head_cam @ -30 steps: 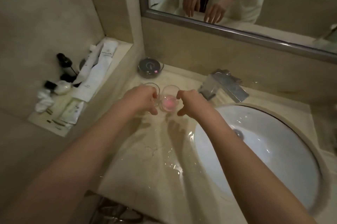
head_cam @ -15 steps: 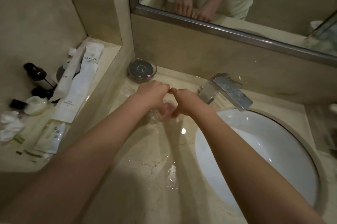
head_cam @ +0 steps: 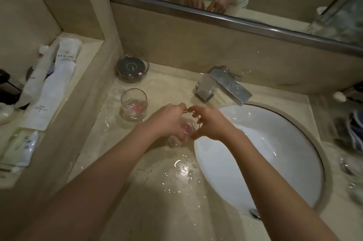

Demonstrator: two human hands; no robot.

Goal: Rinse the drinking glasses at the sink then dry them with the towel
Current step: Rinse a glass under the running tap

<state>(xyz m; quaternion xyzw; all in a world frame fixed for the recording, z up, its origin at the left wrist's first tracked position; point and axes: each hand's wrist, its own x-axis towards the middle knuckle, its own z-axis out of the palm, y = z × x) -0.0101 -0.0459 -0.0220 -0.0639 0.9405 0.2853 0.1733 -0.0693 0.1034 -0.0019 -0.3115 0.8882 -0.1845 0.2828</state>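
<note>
Both hands hold one glass (head_cam: 186, 129) over the wet counter (head_cam: 176, 181), just left of the sink (head_cam: 275, 152). The left hand (head_cam: 169, 121) and the right hand (head_cam: 211, 125) curl around it. It stands upright, mouth upward. A second glass (head_cam: 134, 104) stands upright near, also mouth upward.

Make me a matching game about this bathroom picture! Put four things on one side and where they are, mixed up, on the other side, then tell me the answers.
Things:
1. glass between the hands
2. second glass
3. tap
4. white packets

Places:
A. behind the sink, spout pointing over the basin
B. on the side ledge to the left
C. held by the left hand and right hand, at the basin's left edge
D. standing alone on the wet counter, below the dark round dish

Pairs: 1-C, 2-D, 3-A, 4-B
</note>
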